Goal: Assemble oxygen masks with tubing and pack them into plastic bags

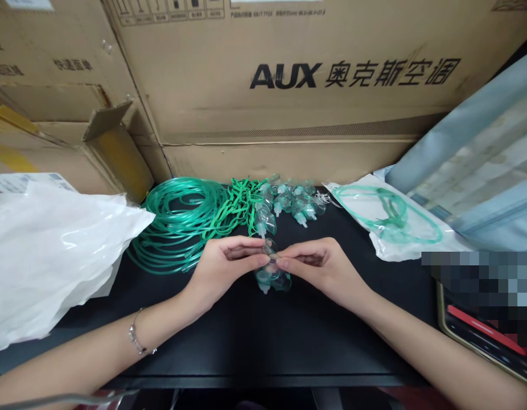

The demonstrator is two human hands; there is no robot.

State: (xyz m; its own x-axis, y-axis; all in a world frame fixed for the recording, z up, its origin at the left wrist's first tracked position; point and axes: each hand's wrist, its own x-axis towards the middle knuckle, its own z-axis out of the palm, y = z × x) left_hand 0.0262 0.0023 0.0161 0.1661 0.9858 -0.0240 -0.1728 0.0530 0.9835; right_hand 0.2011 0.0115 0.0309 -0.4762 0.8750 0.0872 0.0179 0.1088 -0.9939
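Observation:
Both hands meet over the middle of the black table, pinching the upper end of a clear green oxygen mask (272, 278). My left hand (223, 262) grips its left side between thumb and fingers. From the right, my right hand (318, 262) pinches the same end, its fingertips near a small part too hidden to make out. The mask's pale connector points down toward me. Just beyond my hands lie several more clear oxygen masks (304, 208). Beside them are a heap of green elastic straps (235, 210) and a large coil of green tubing (178, 199).
White plastic bags (54, 245) lie at the left. A packed mask with tubing in a clear bag (395, 216) rests at the right, near a phone (481, 336). Large cardboard boxes (289, 108) stand along the back, and pale blue fabric (472, 165) hangs at the right.

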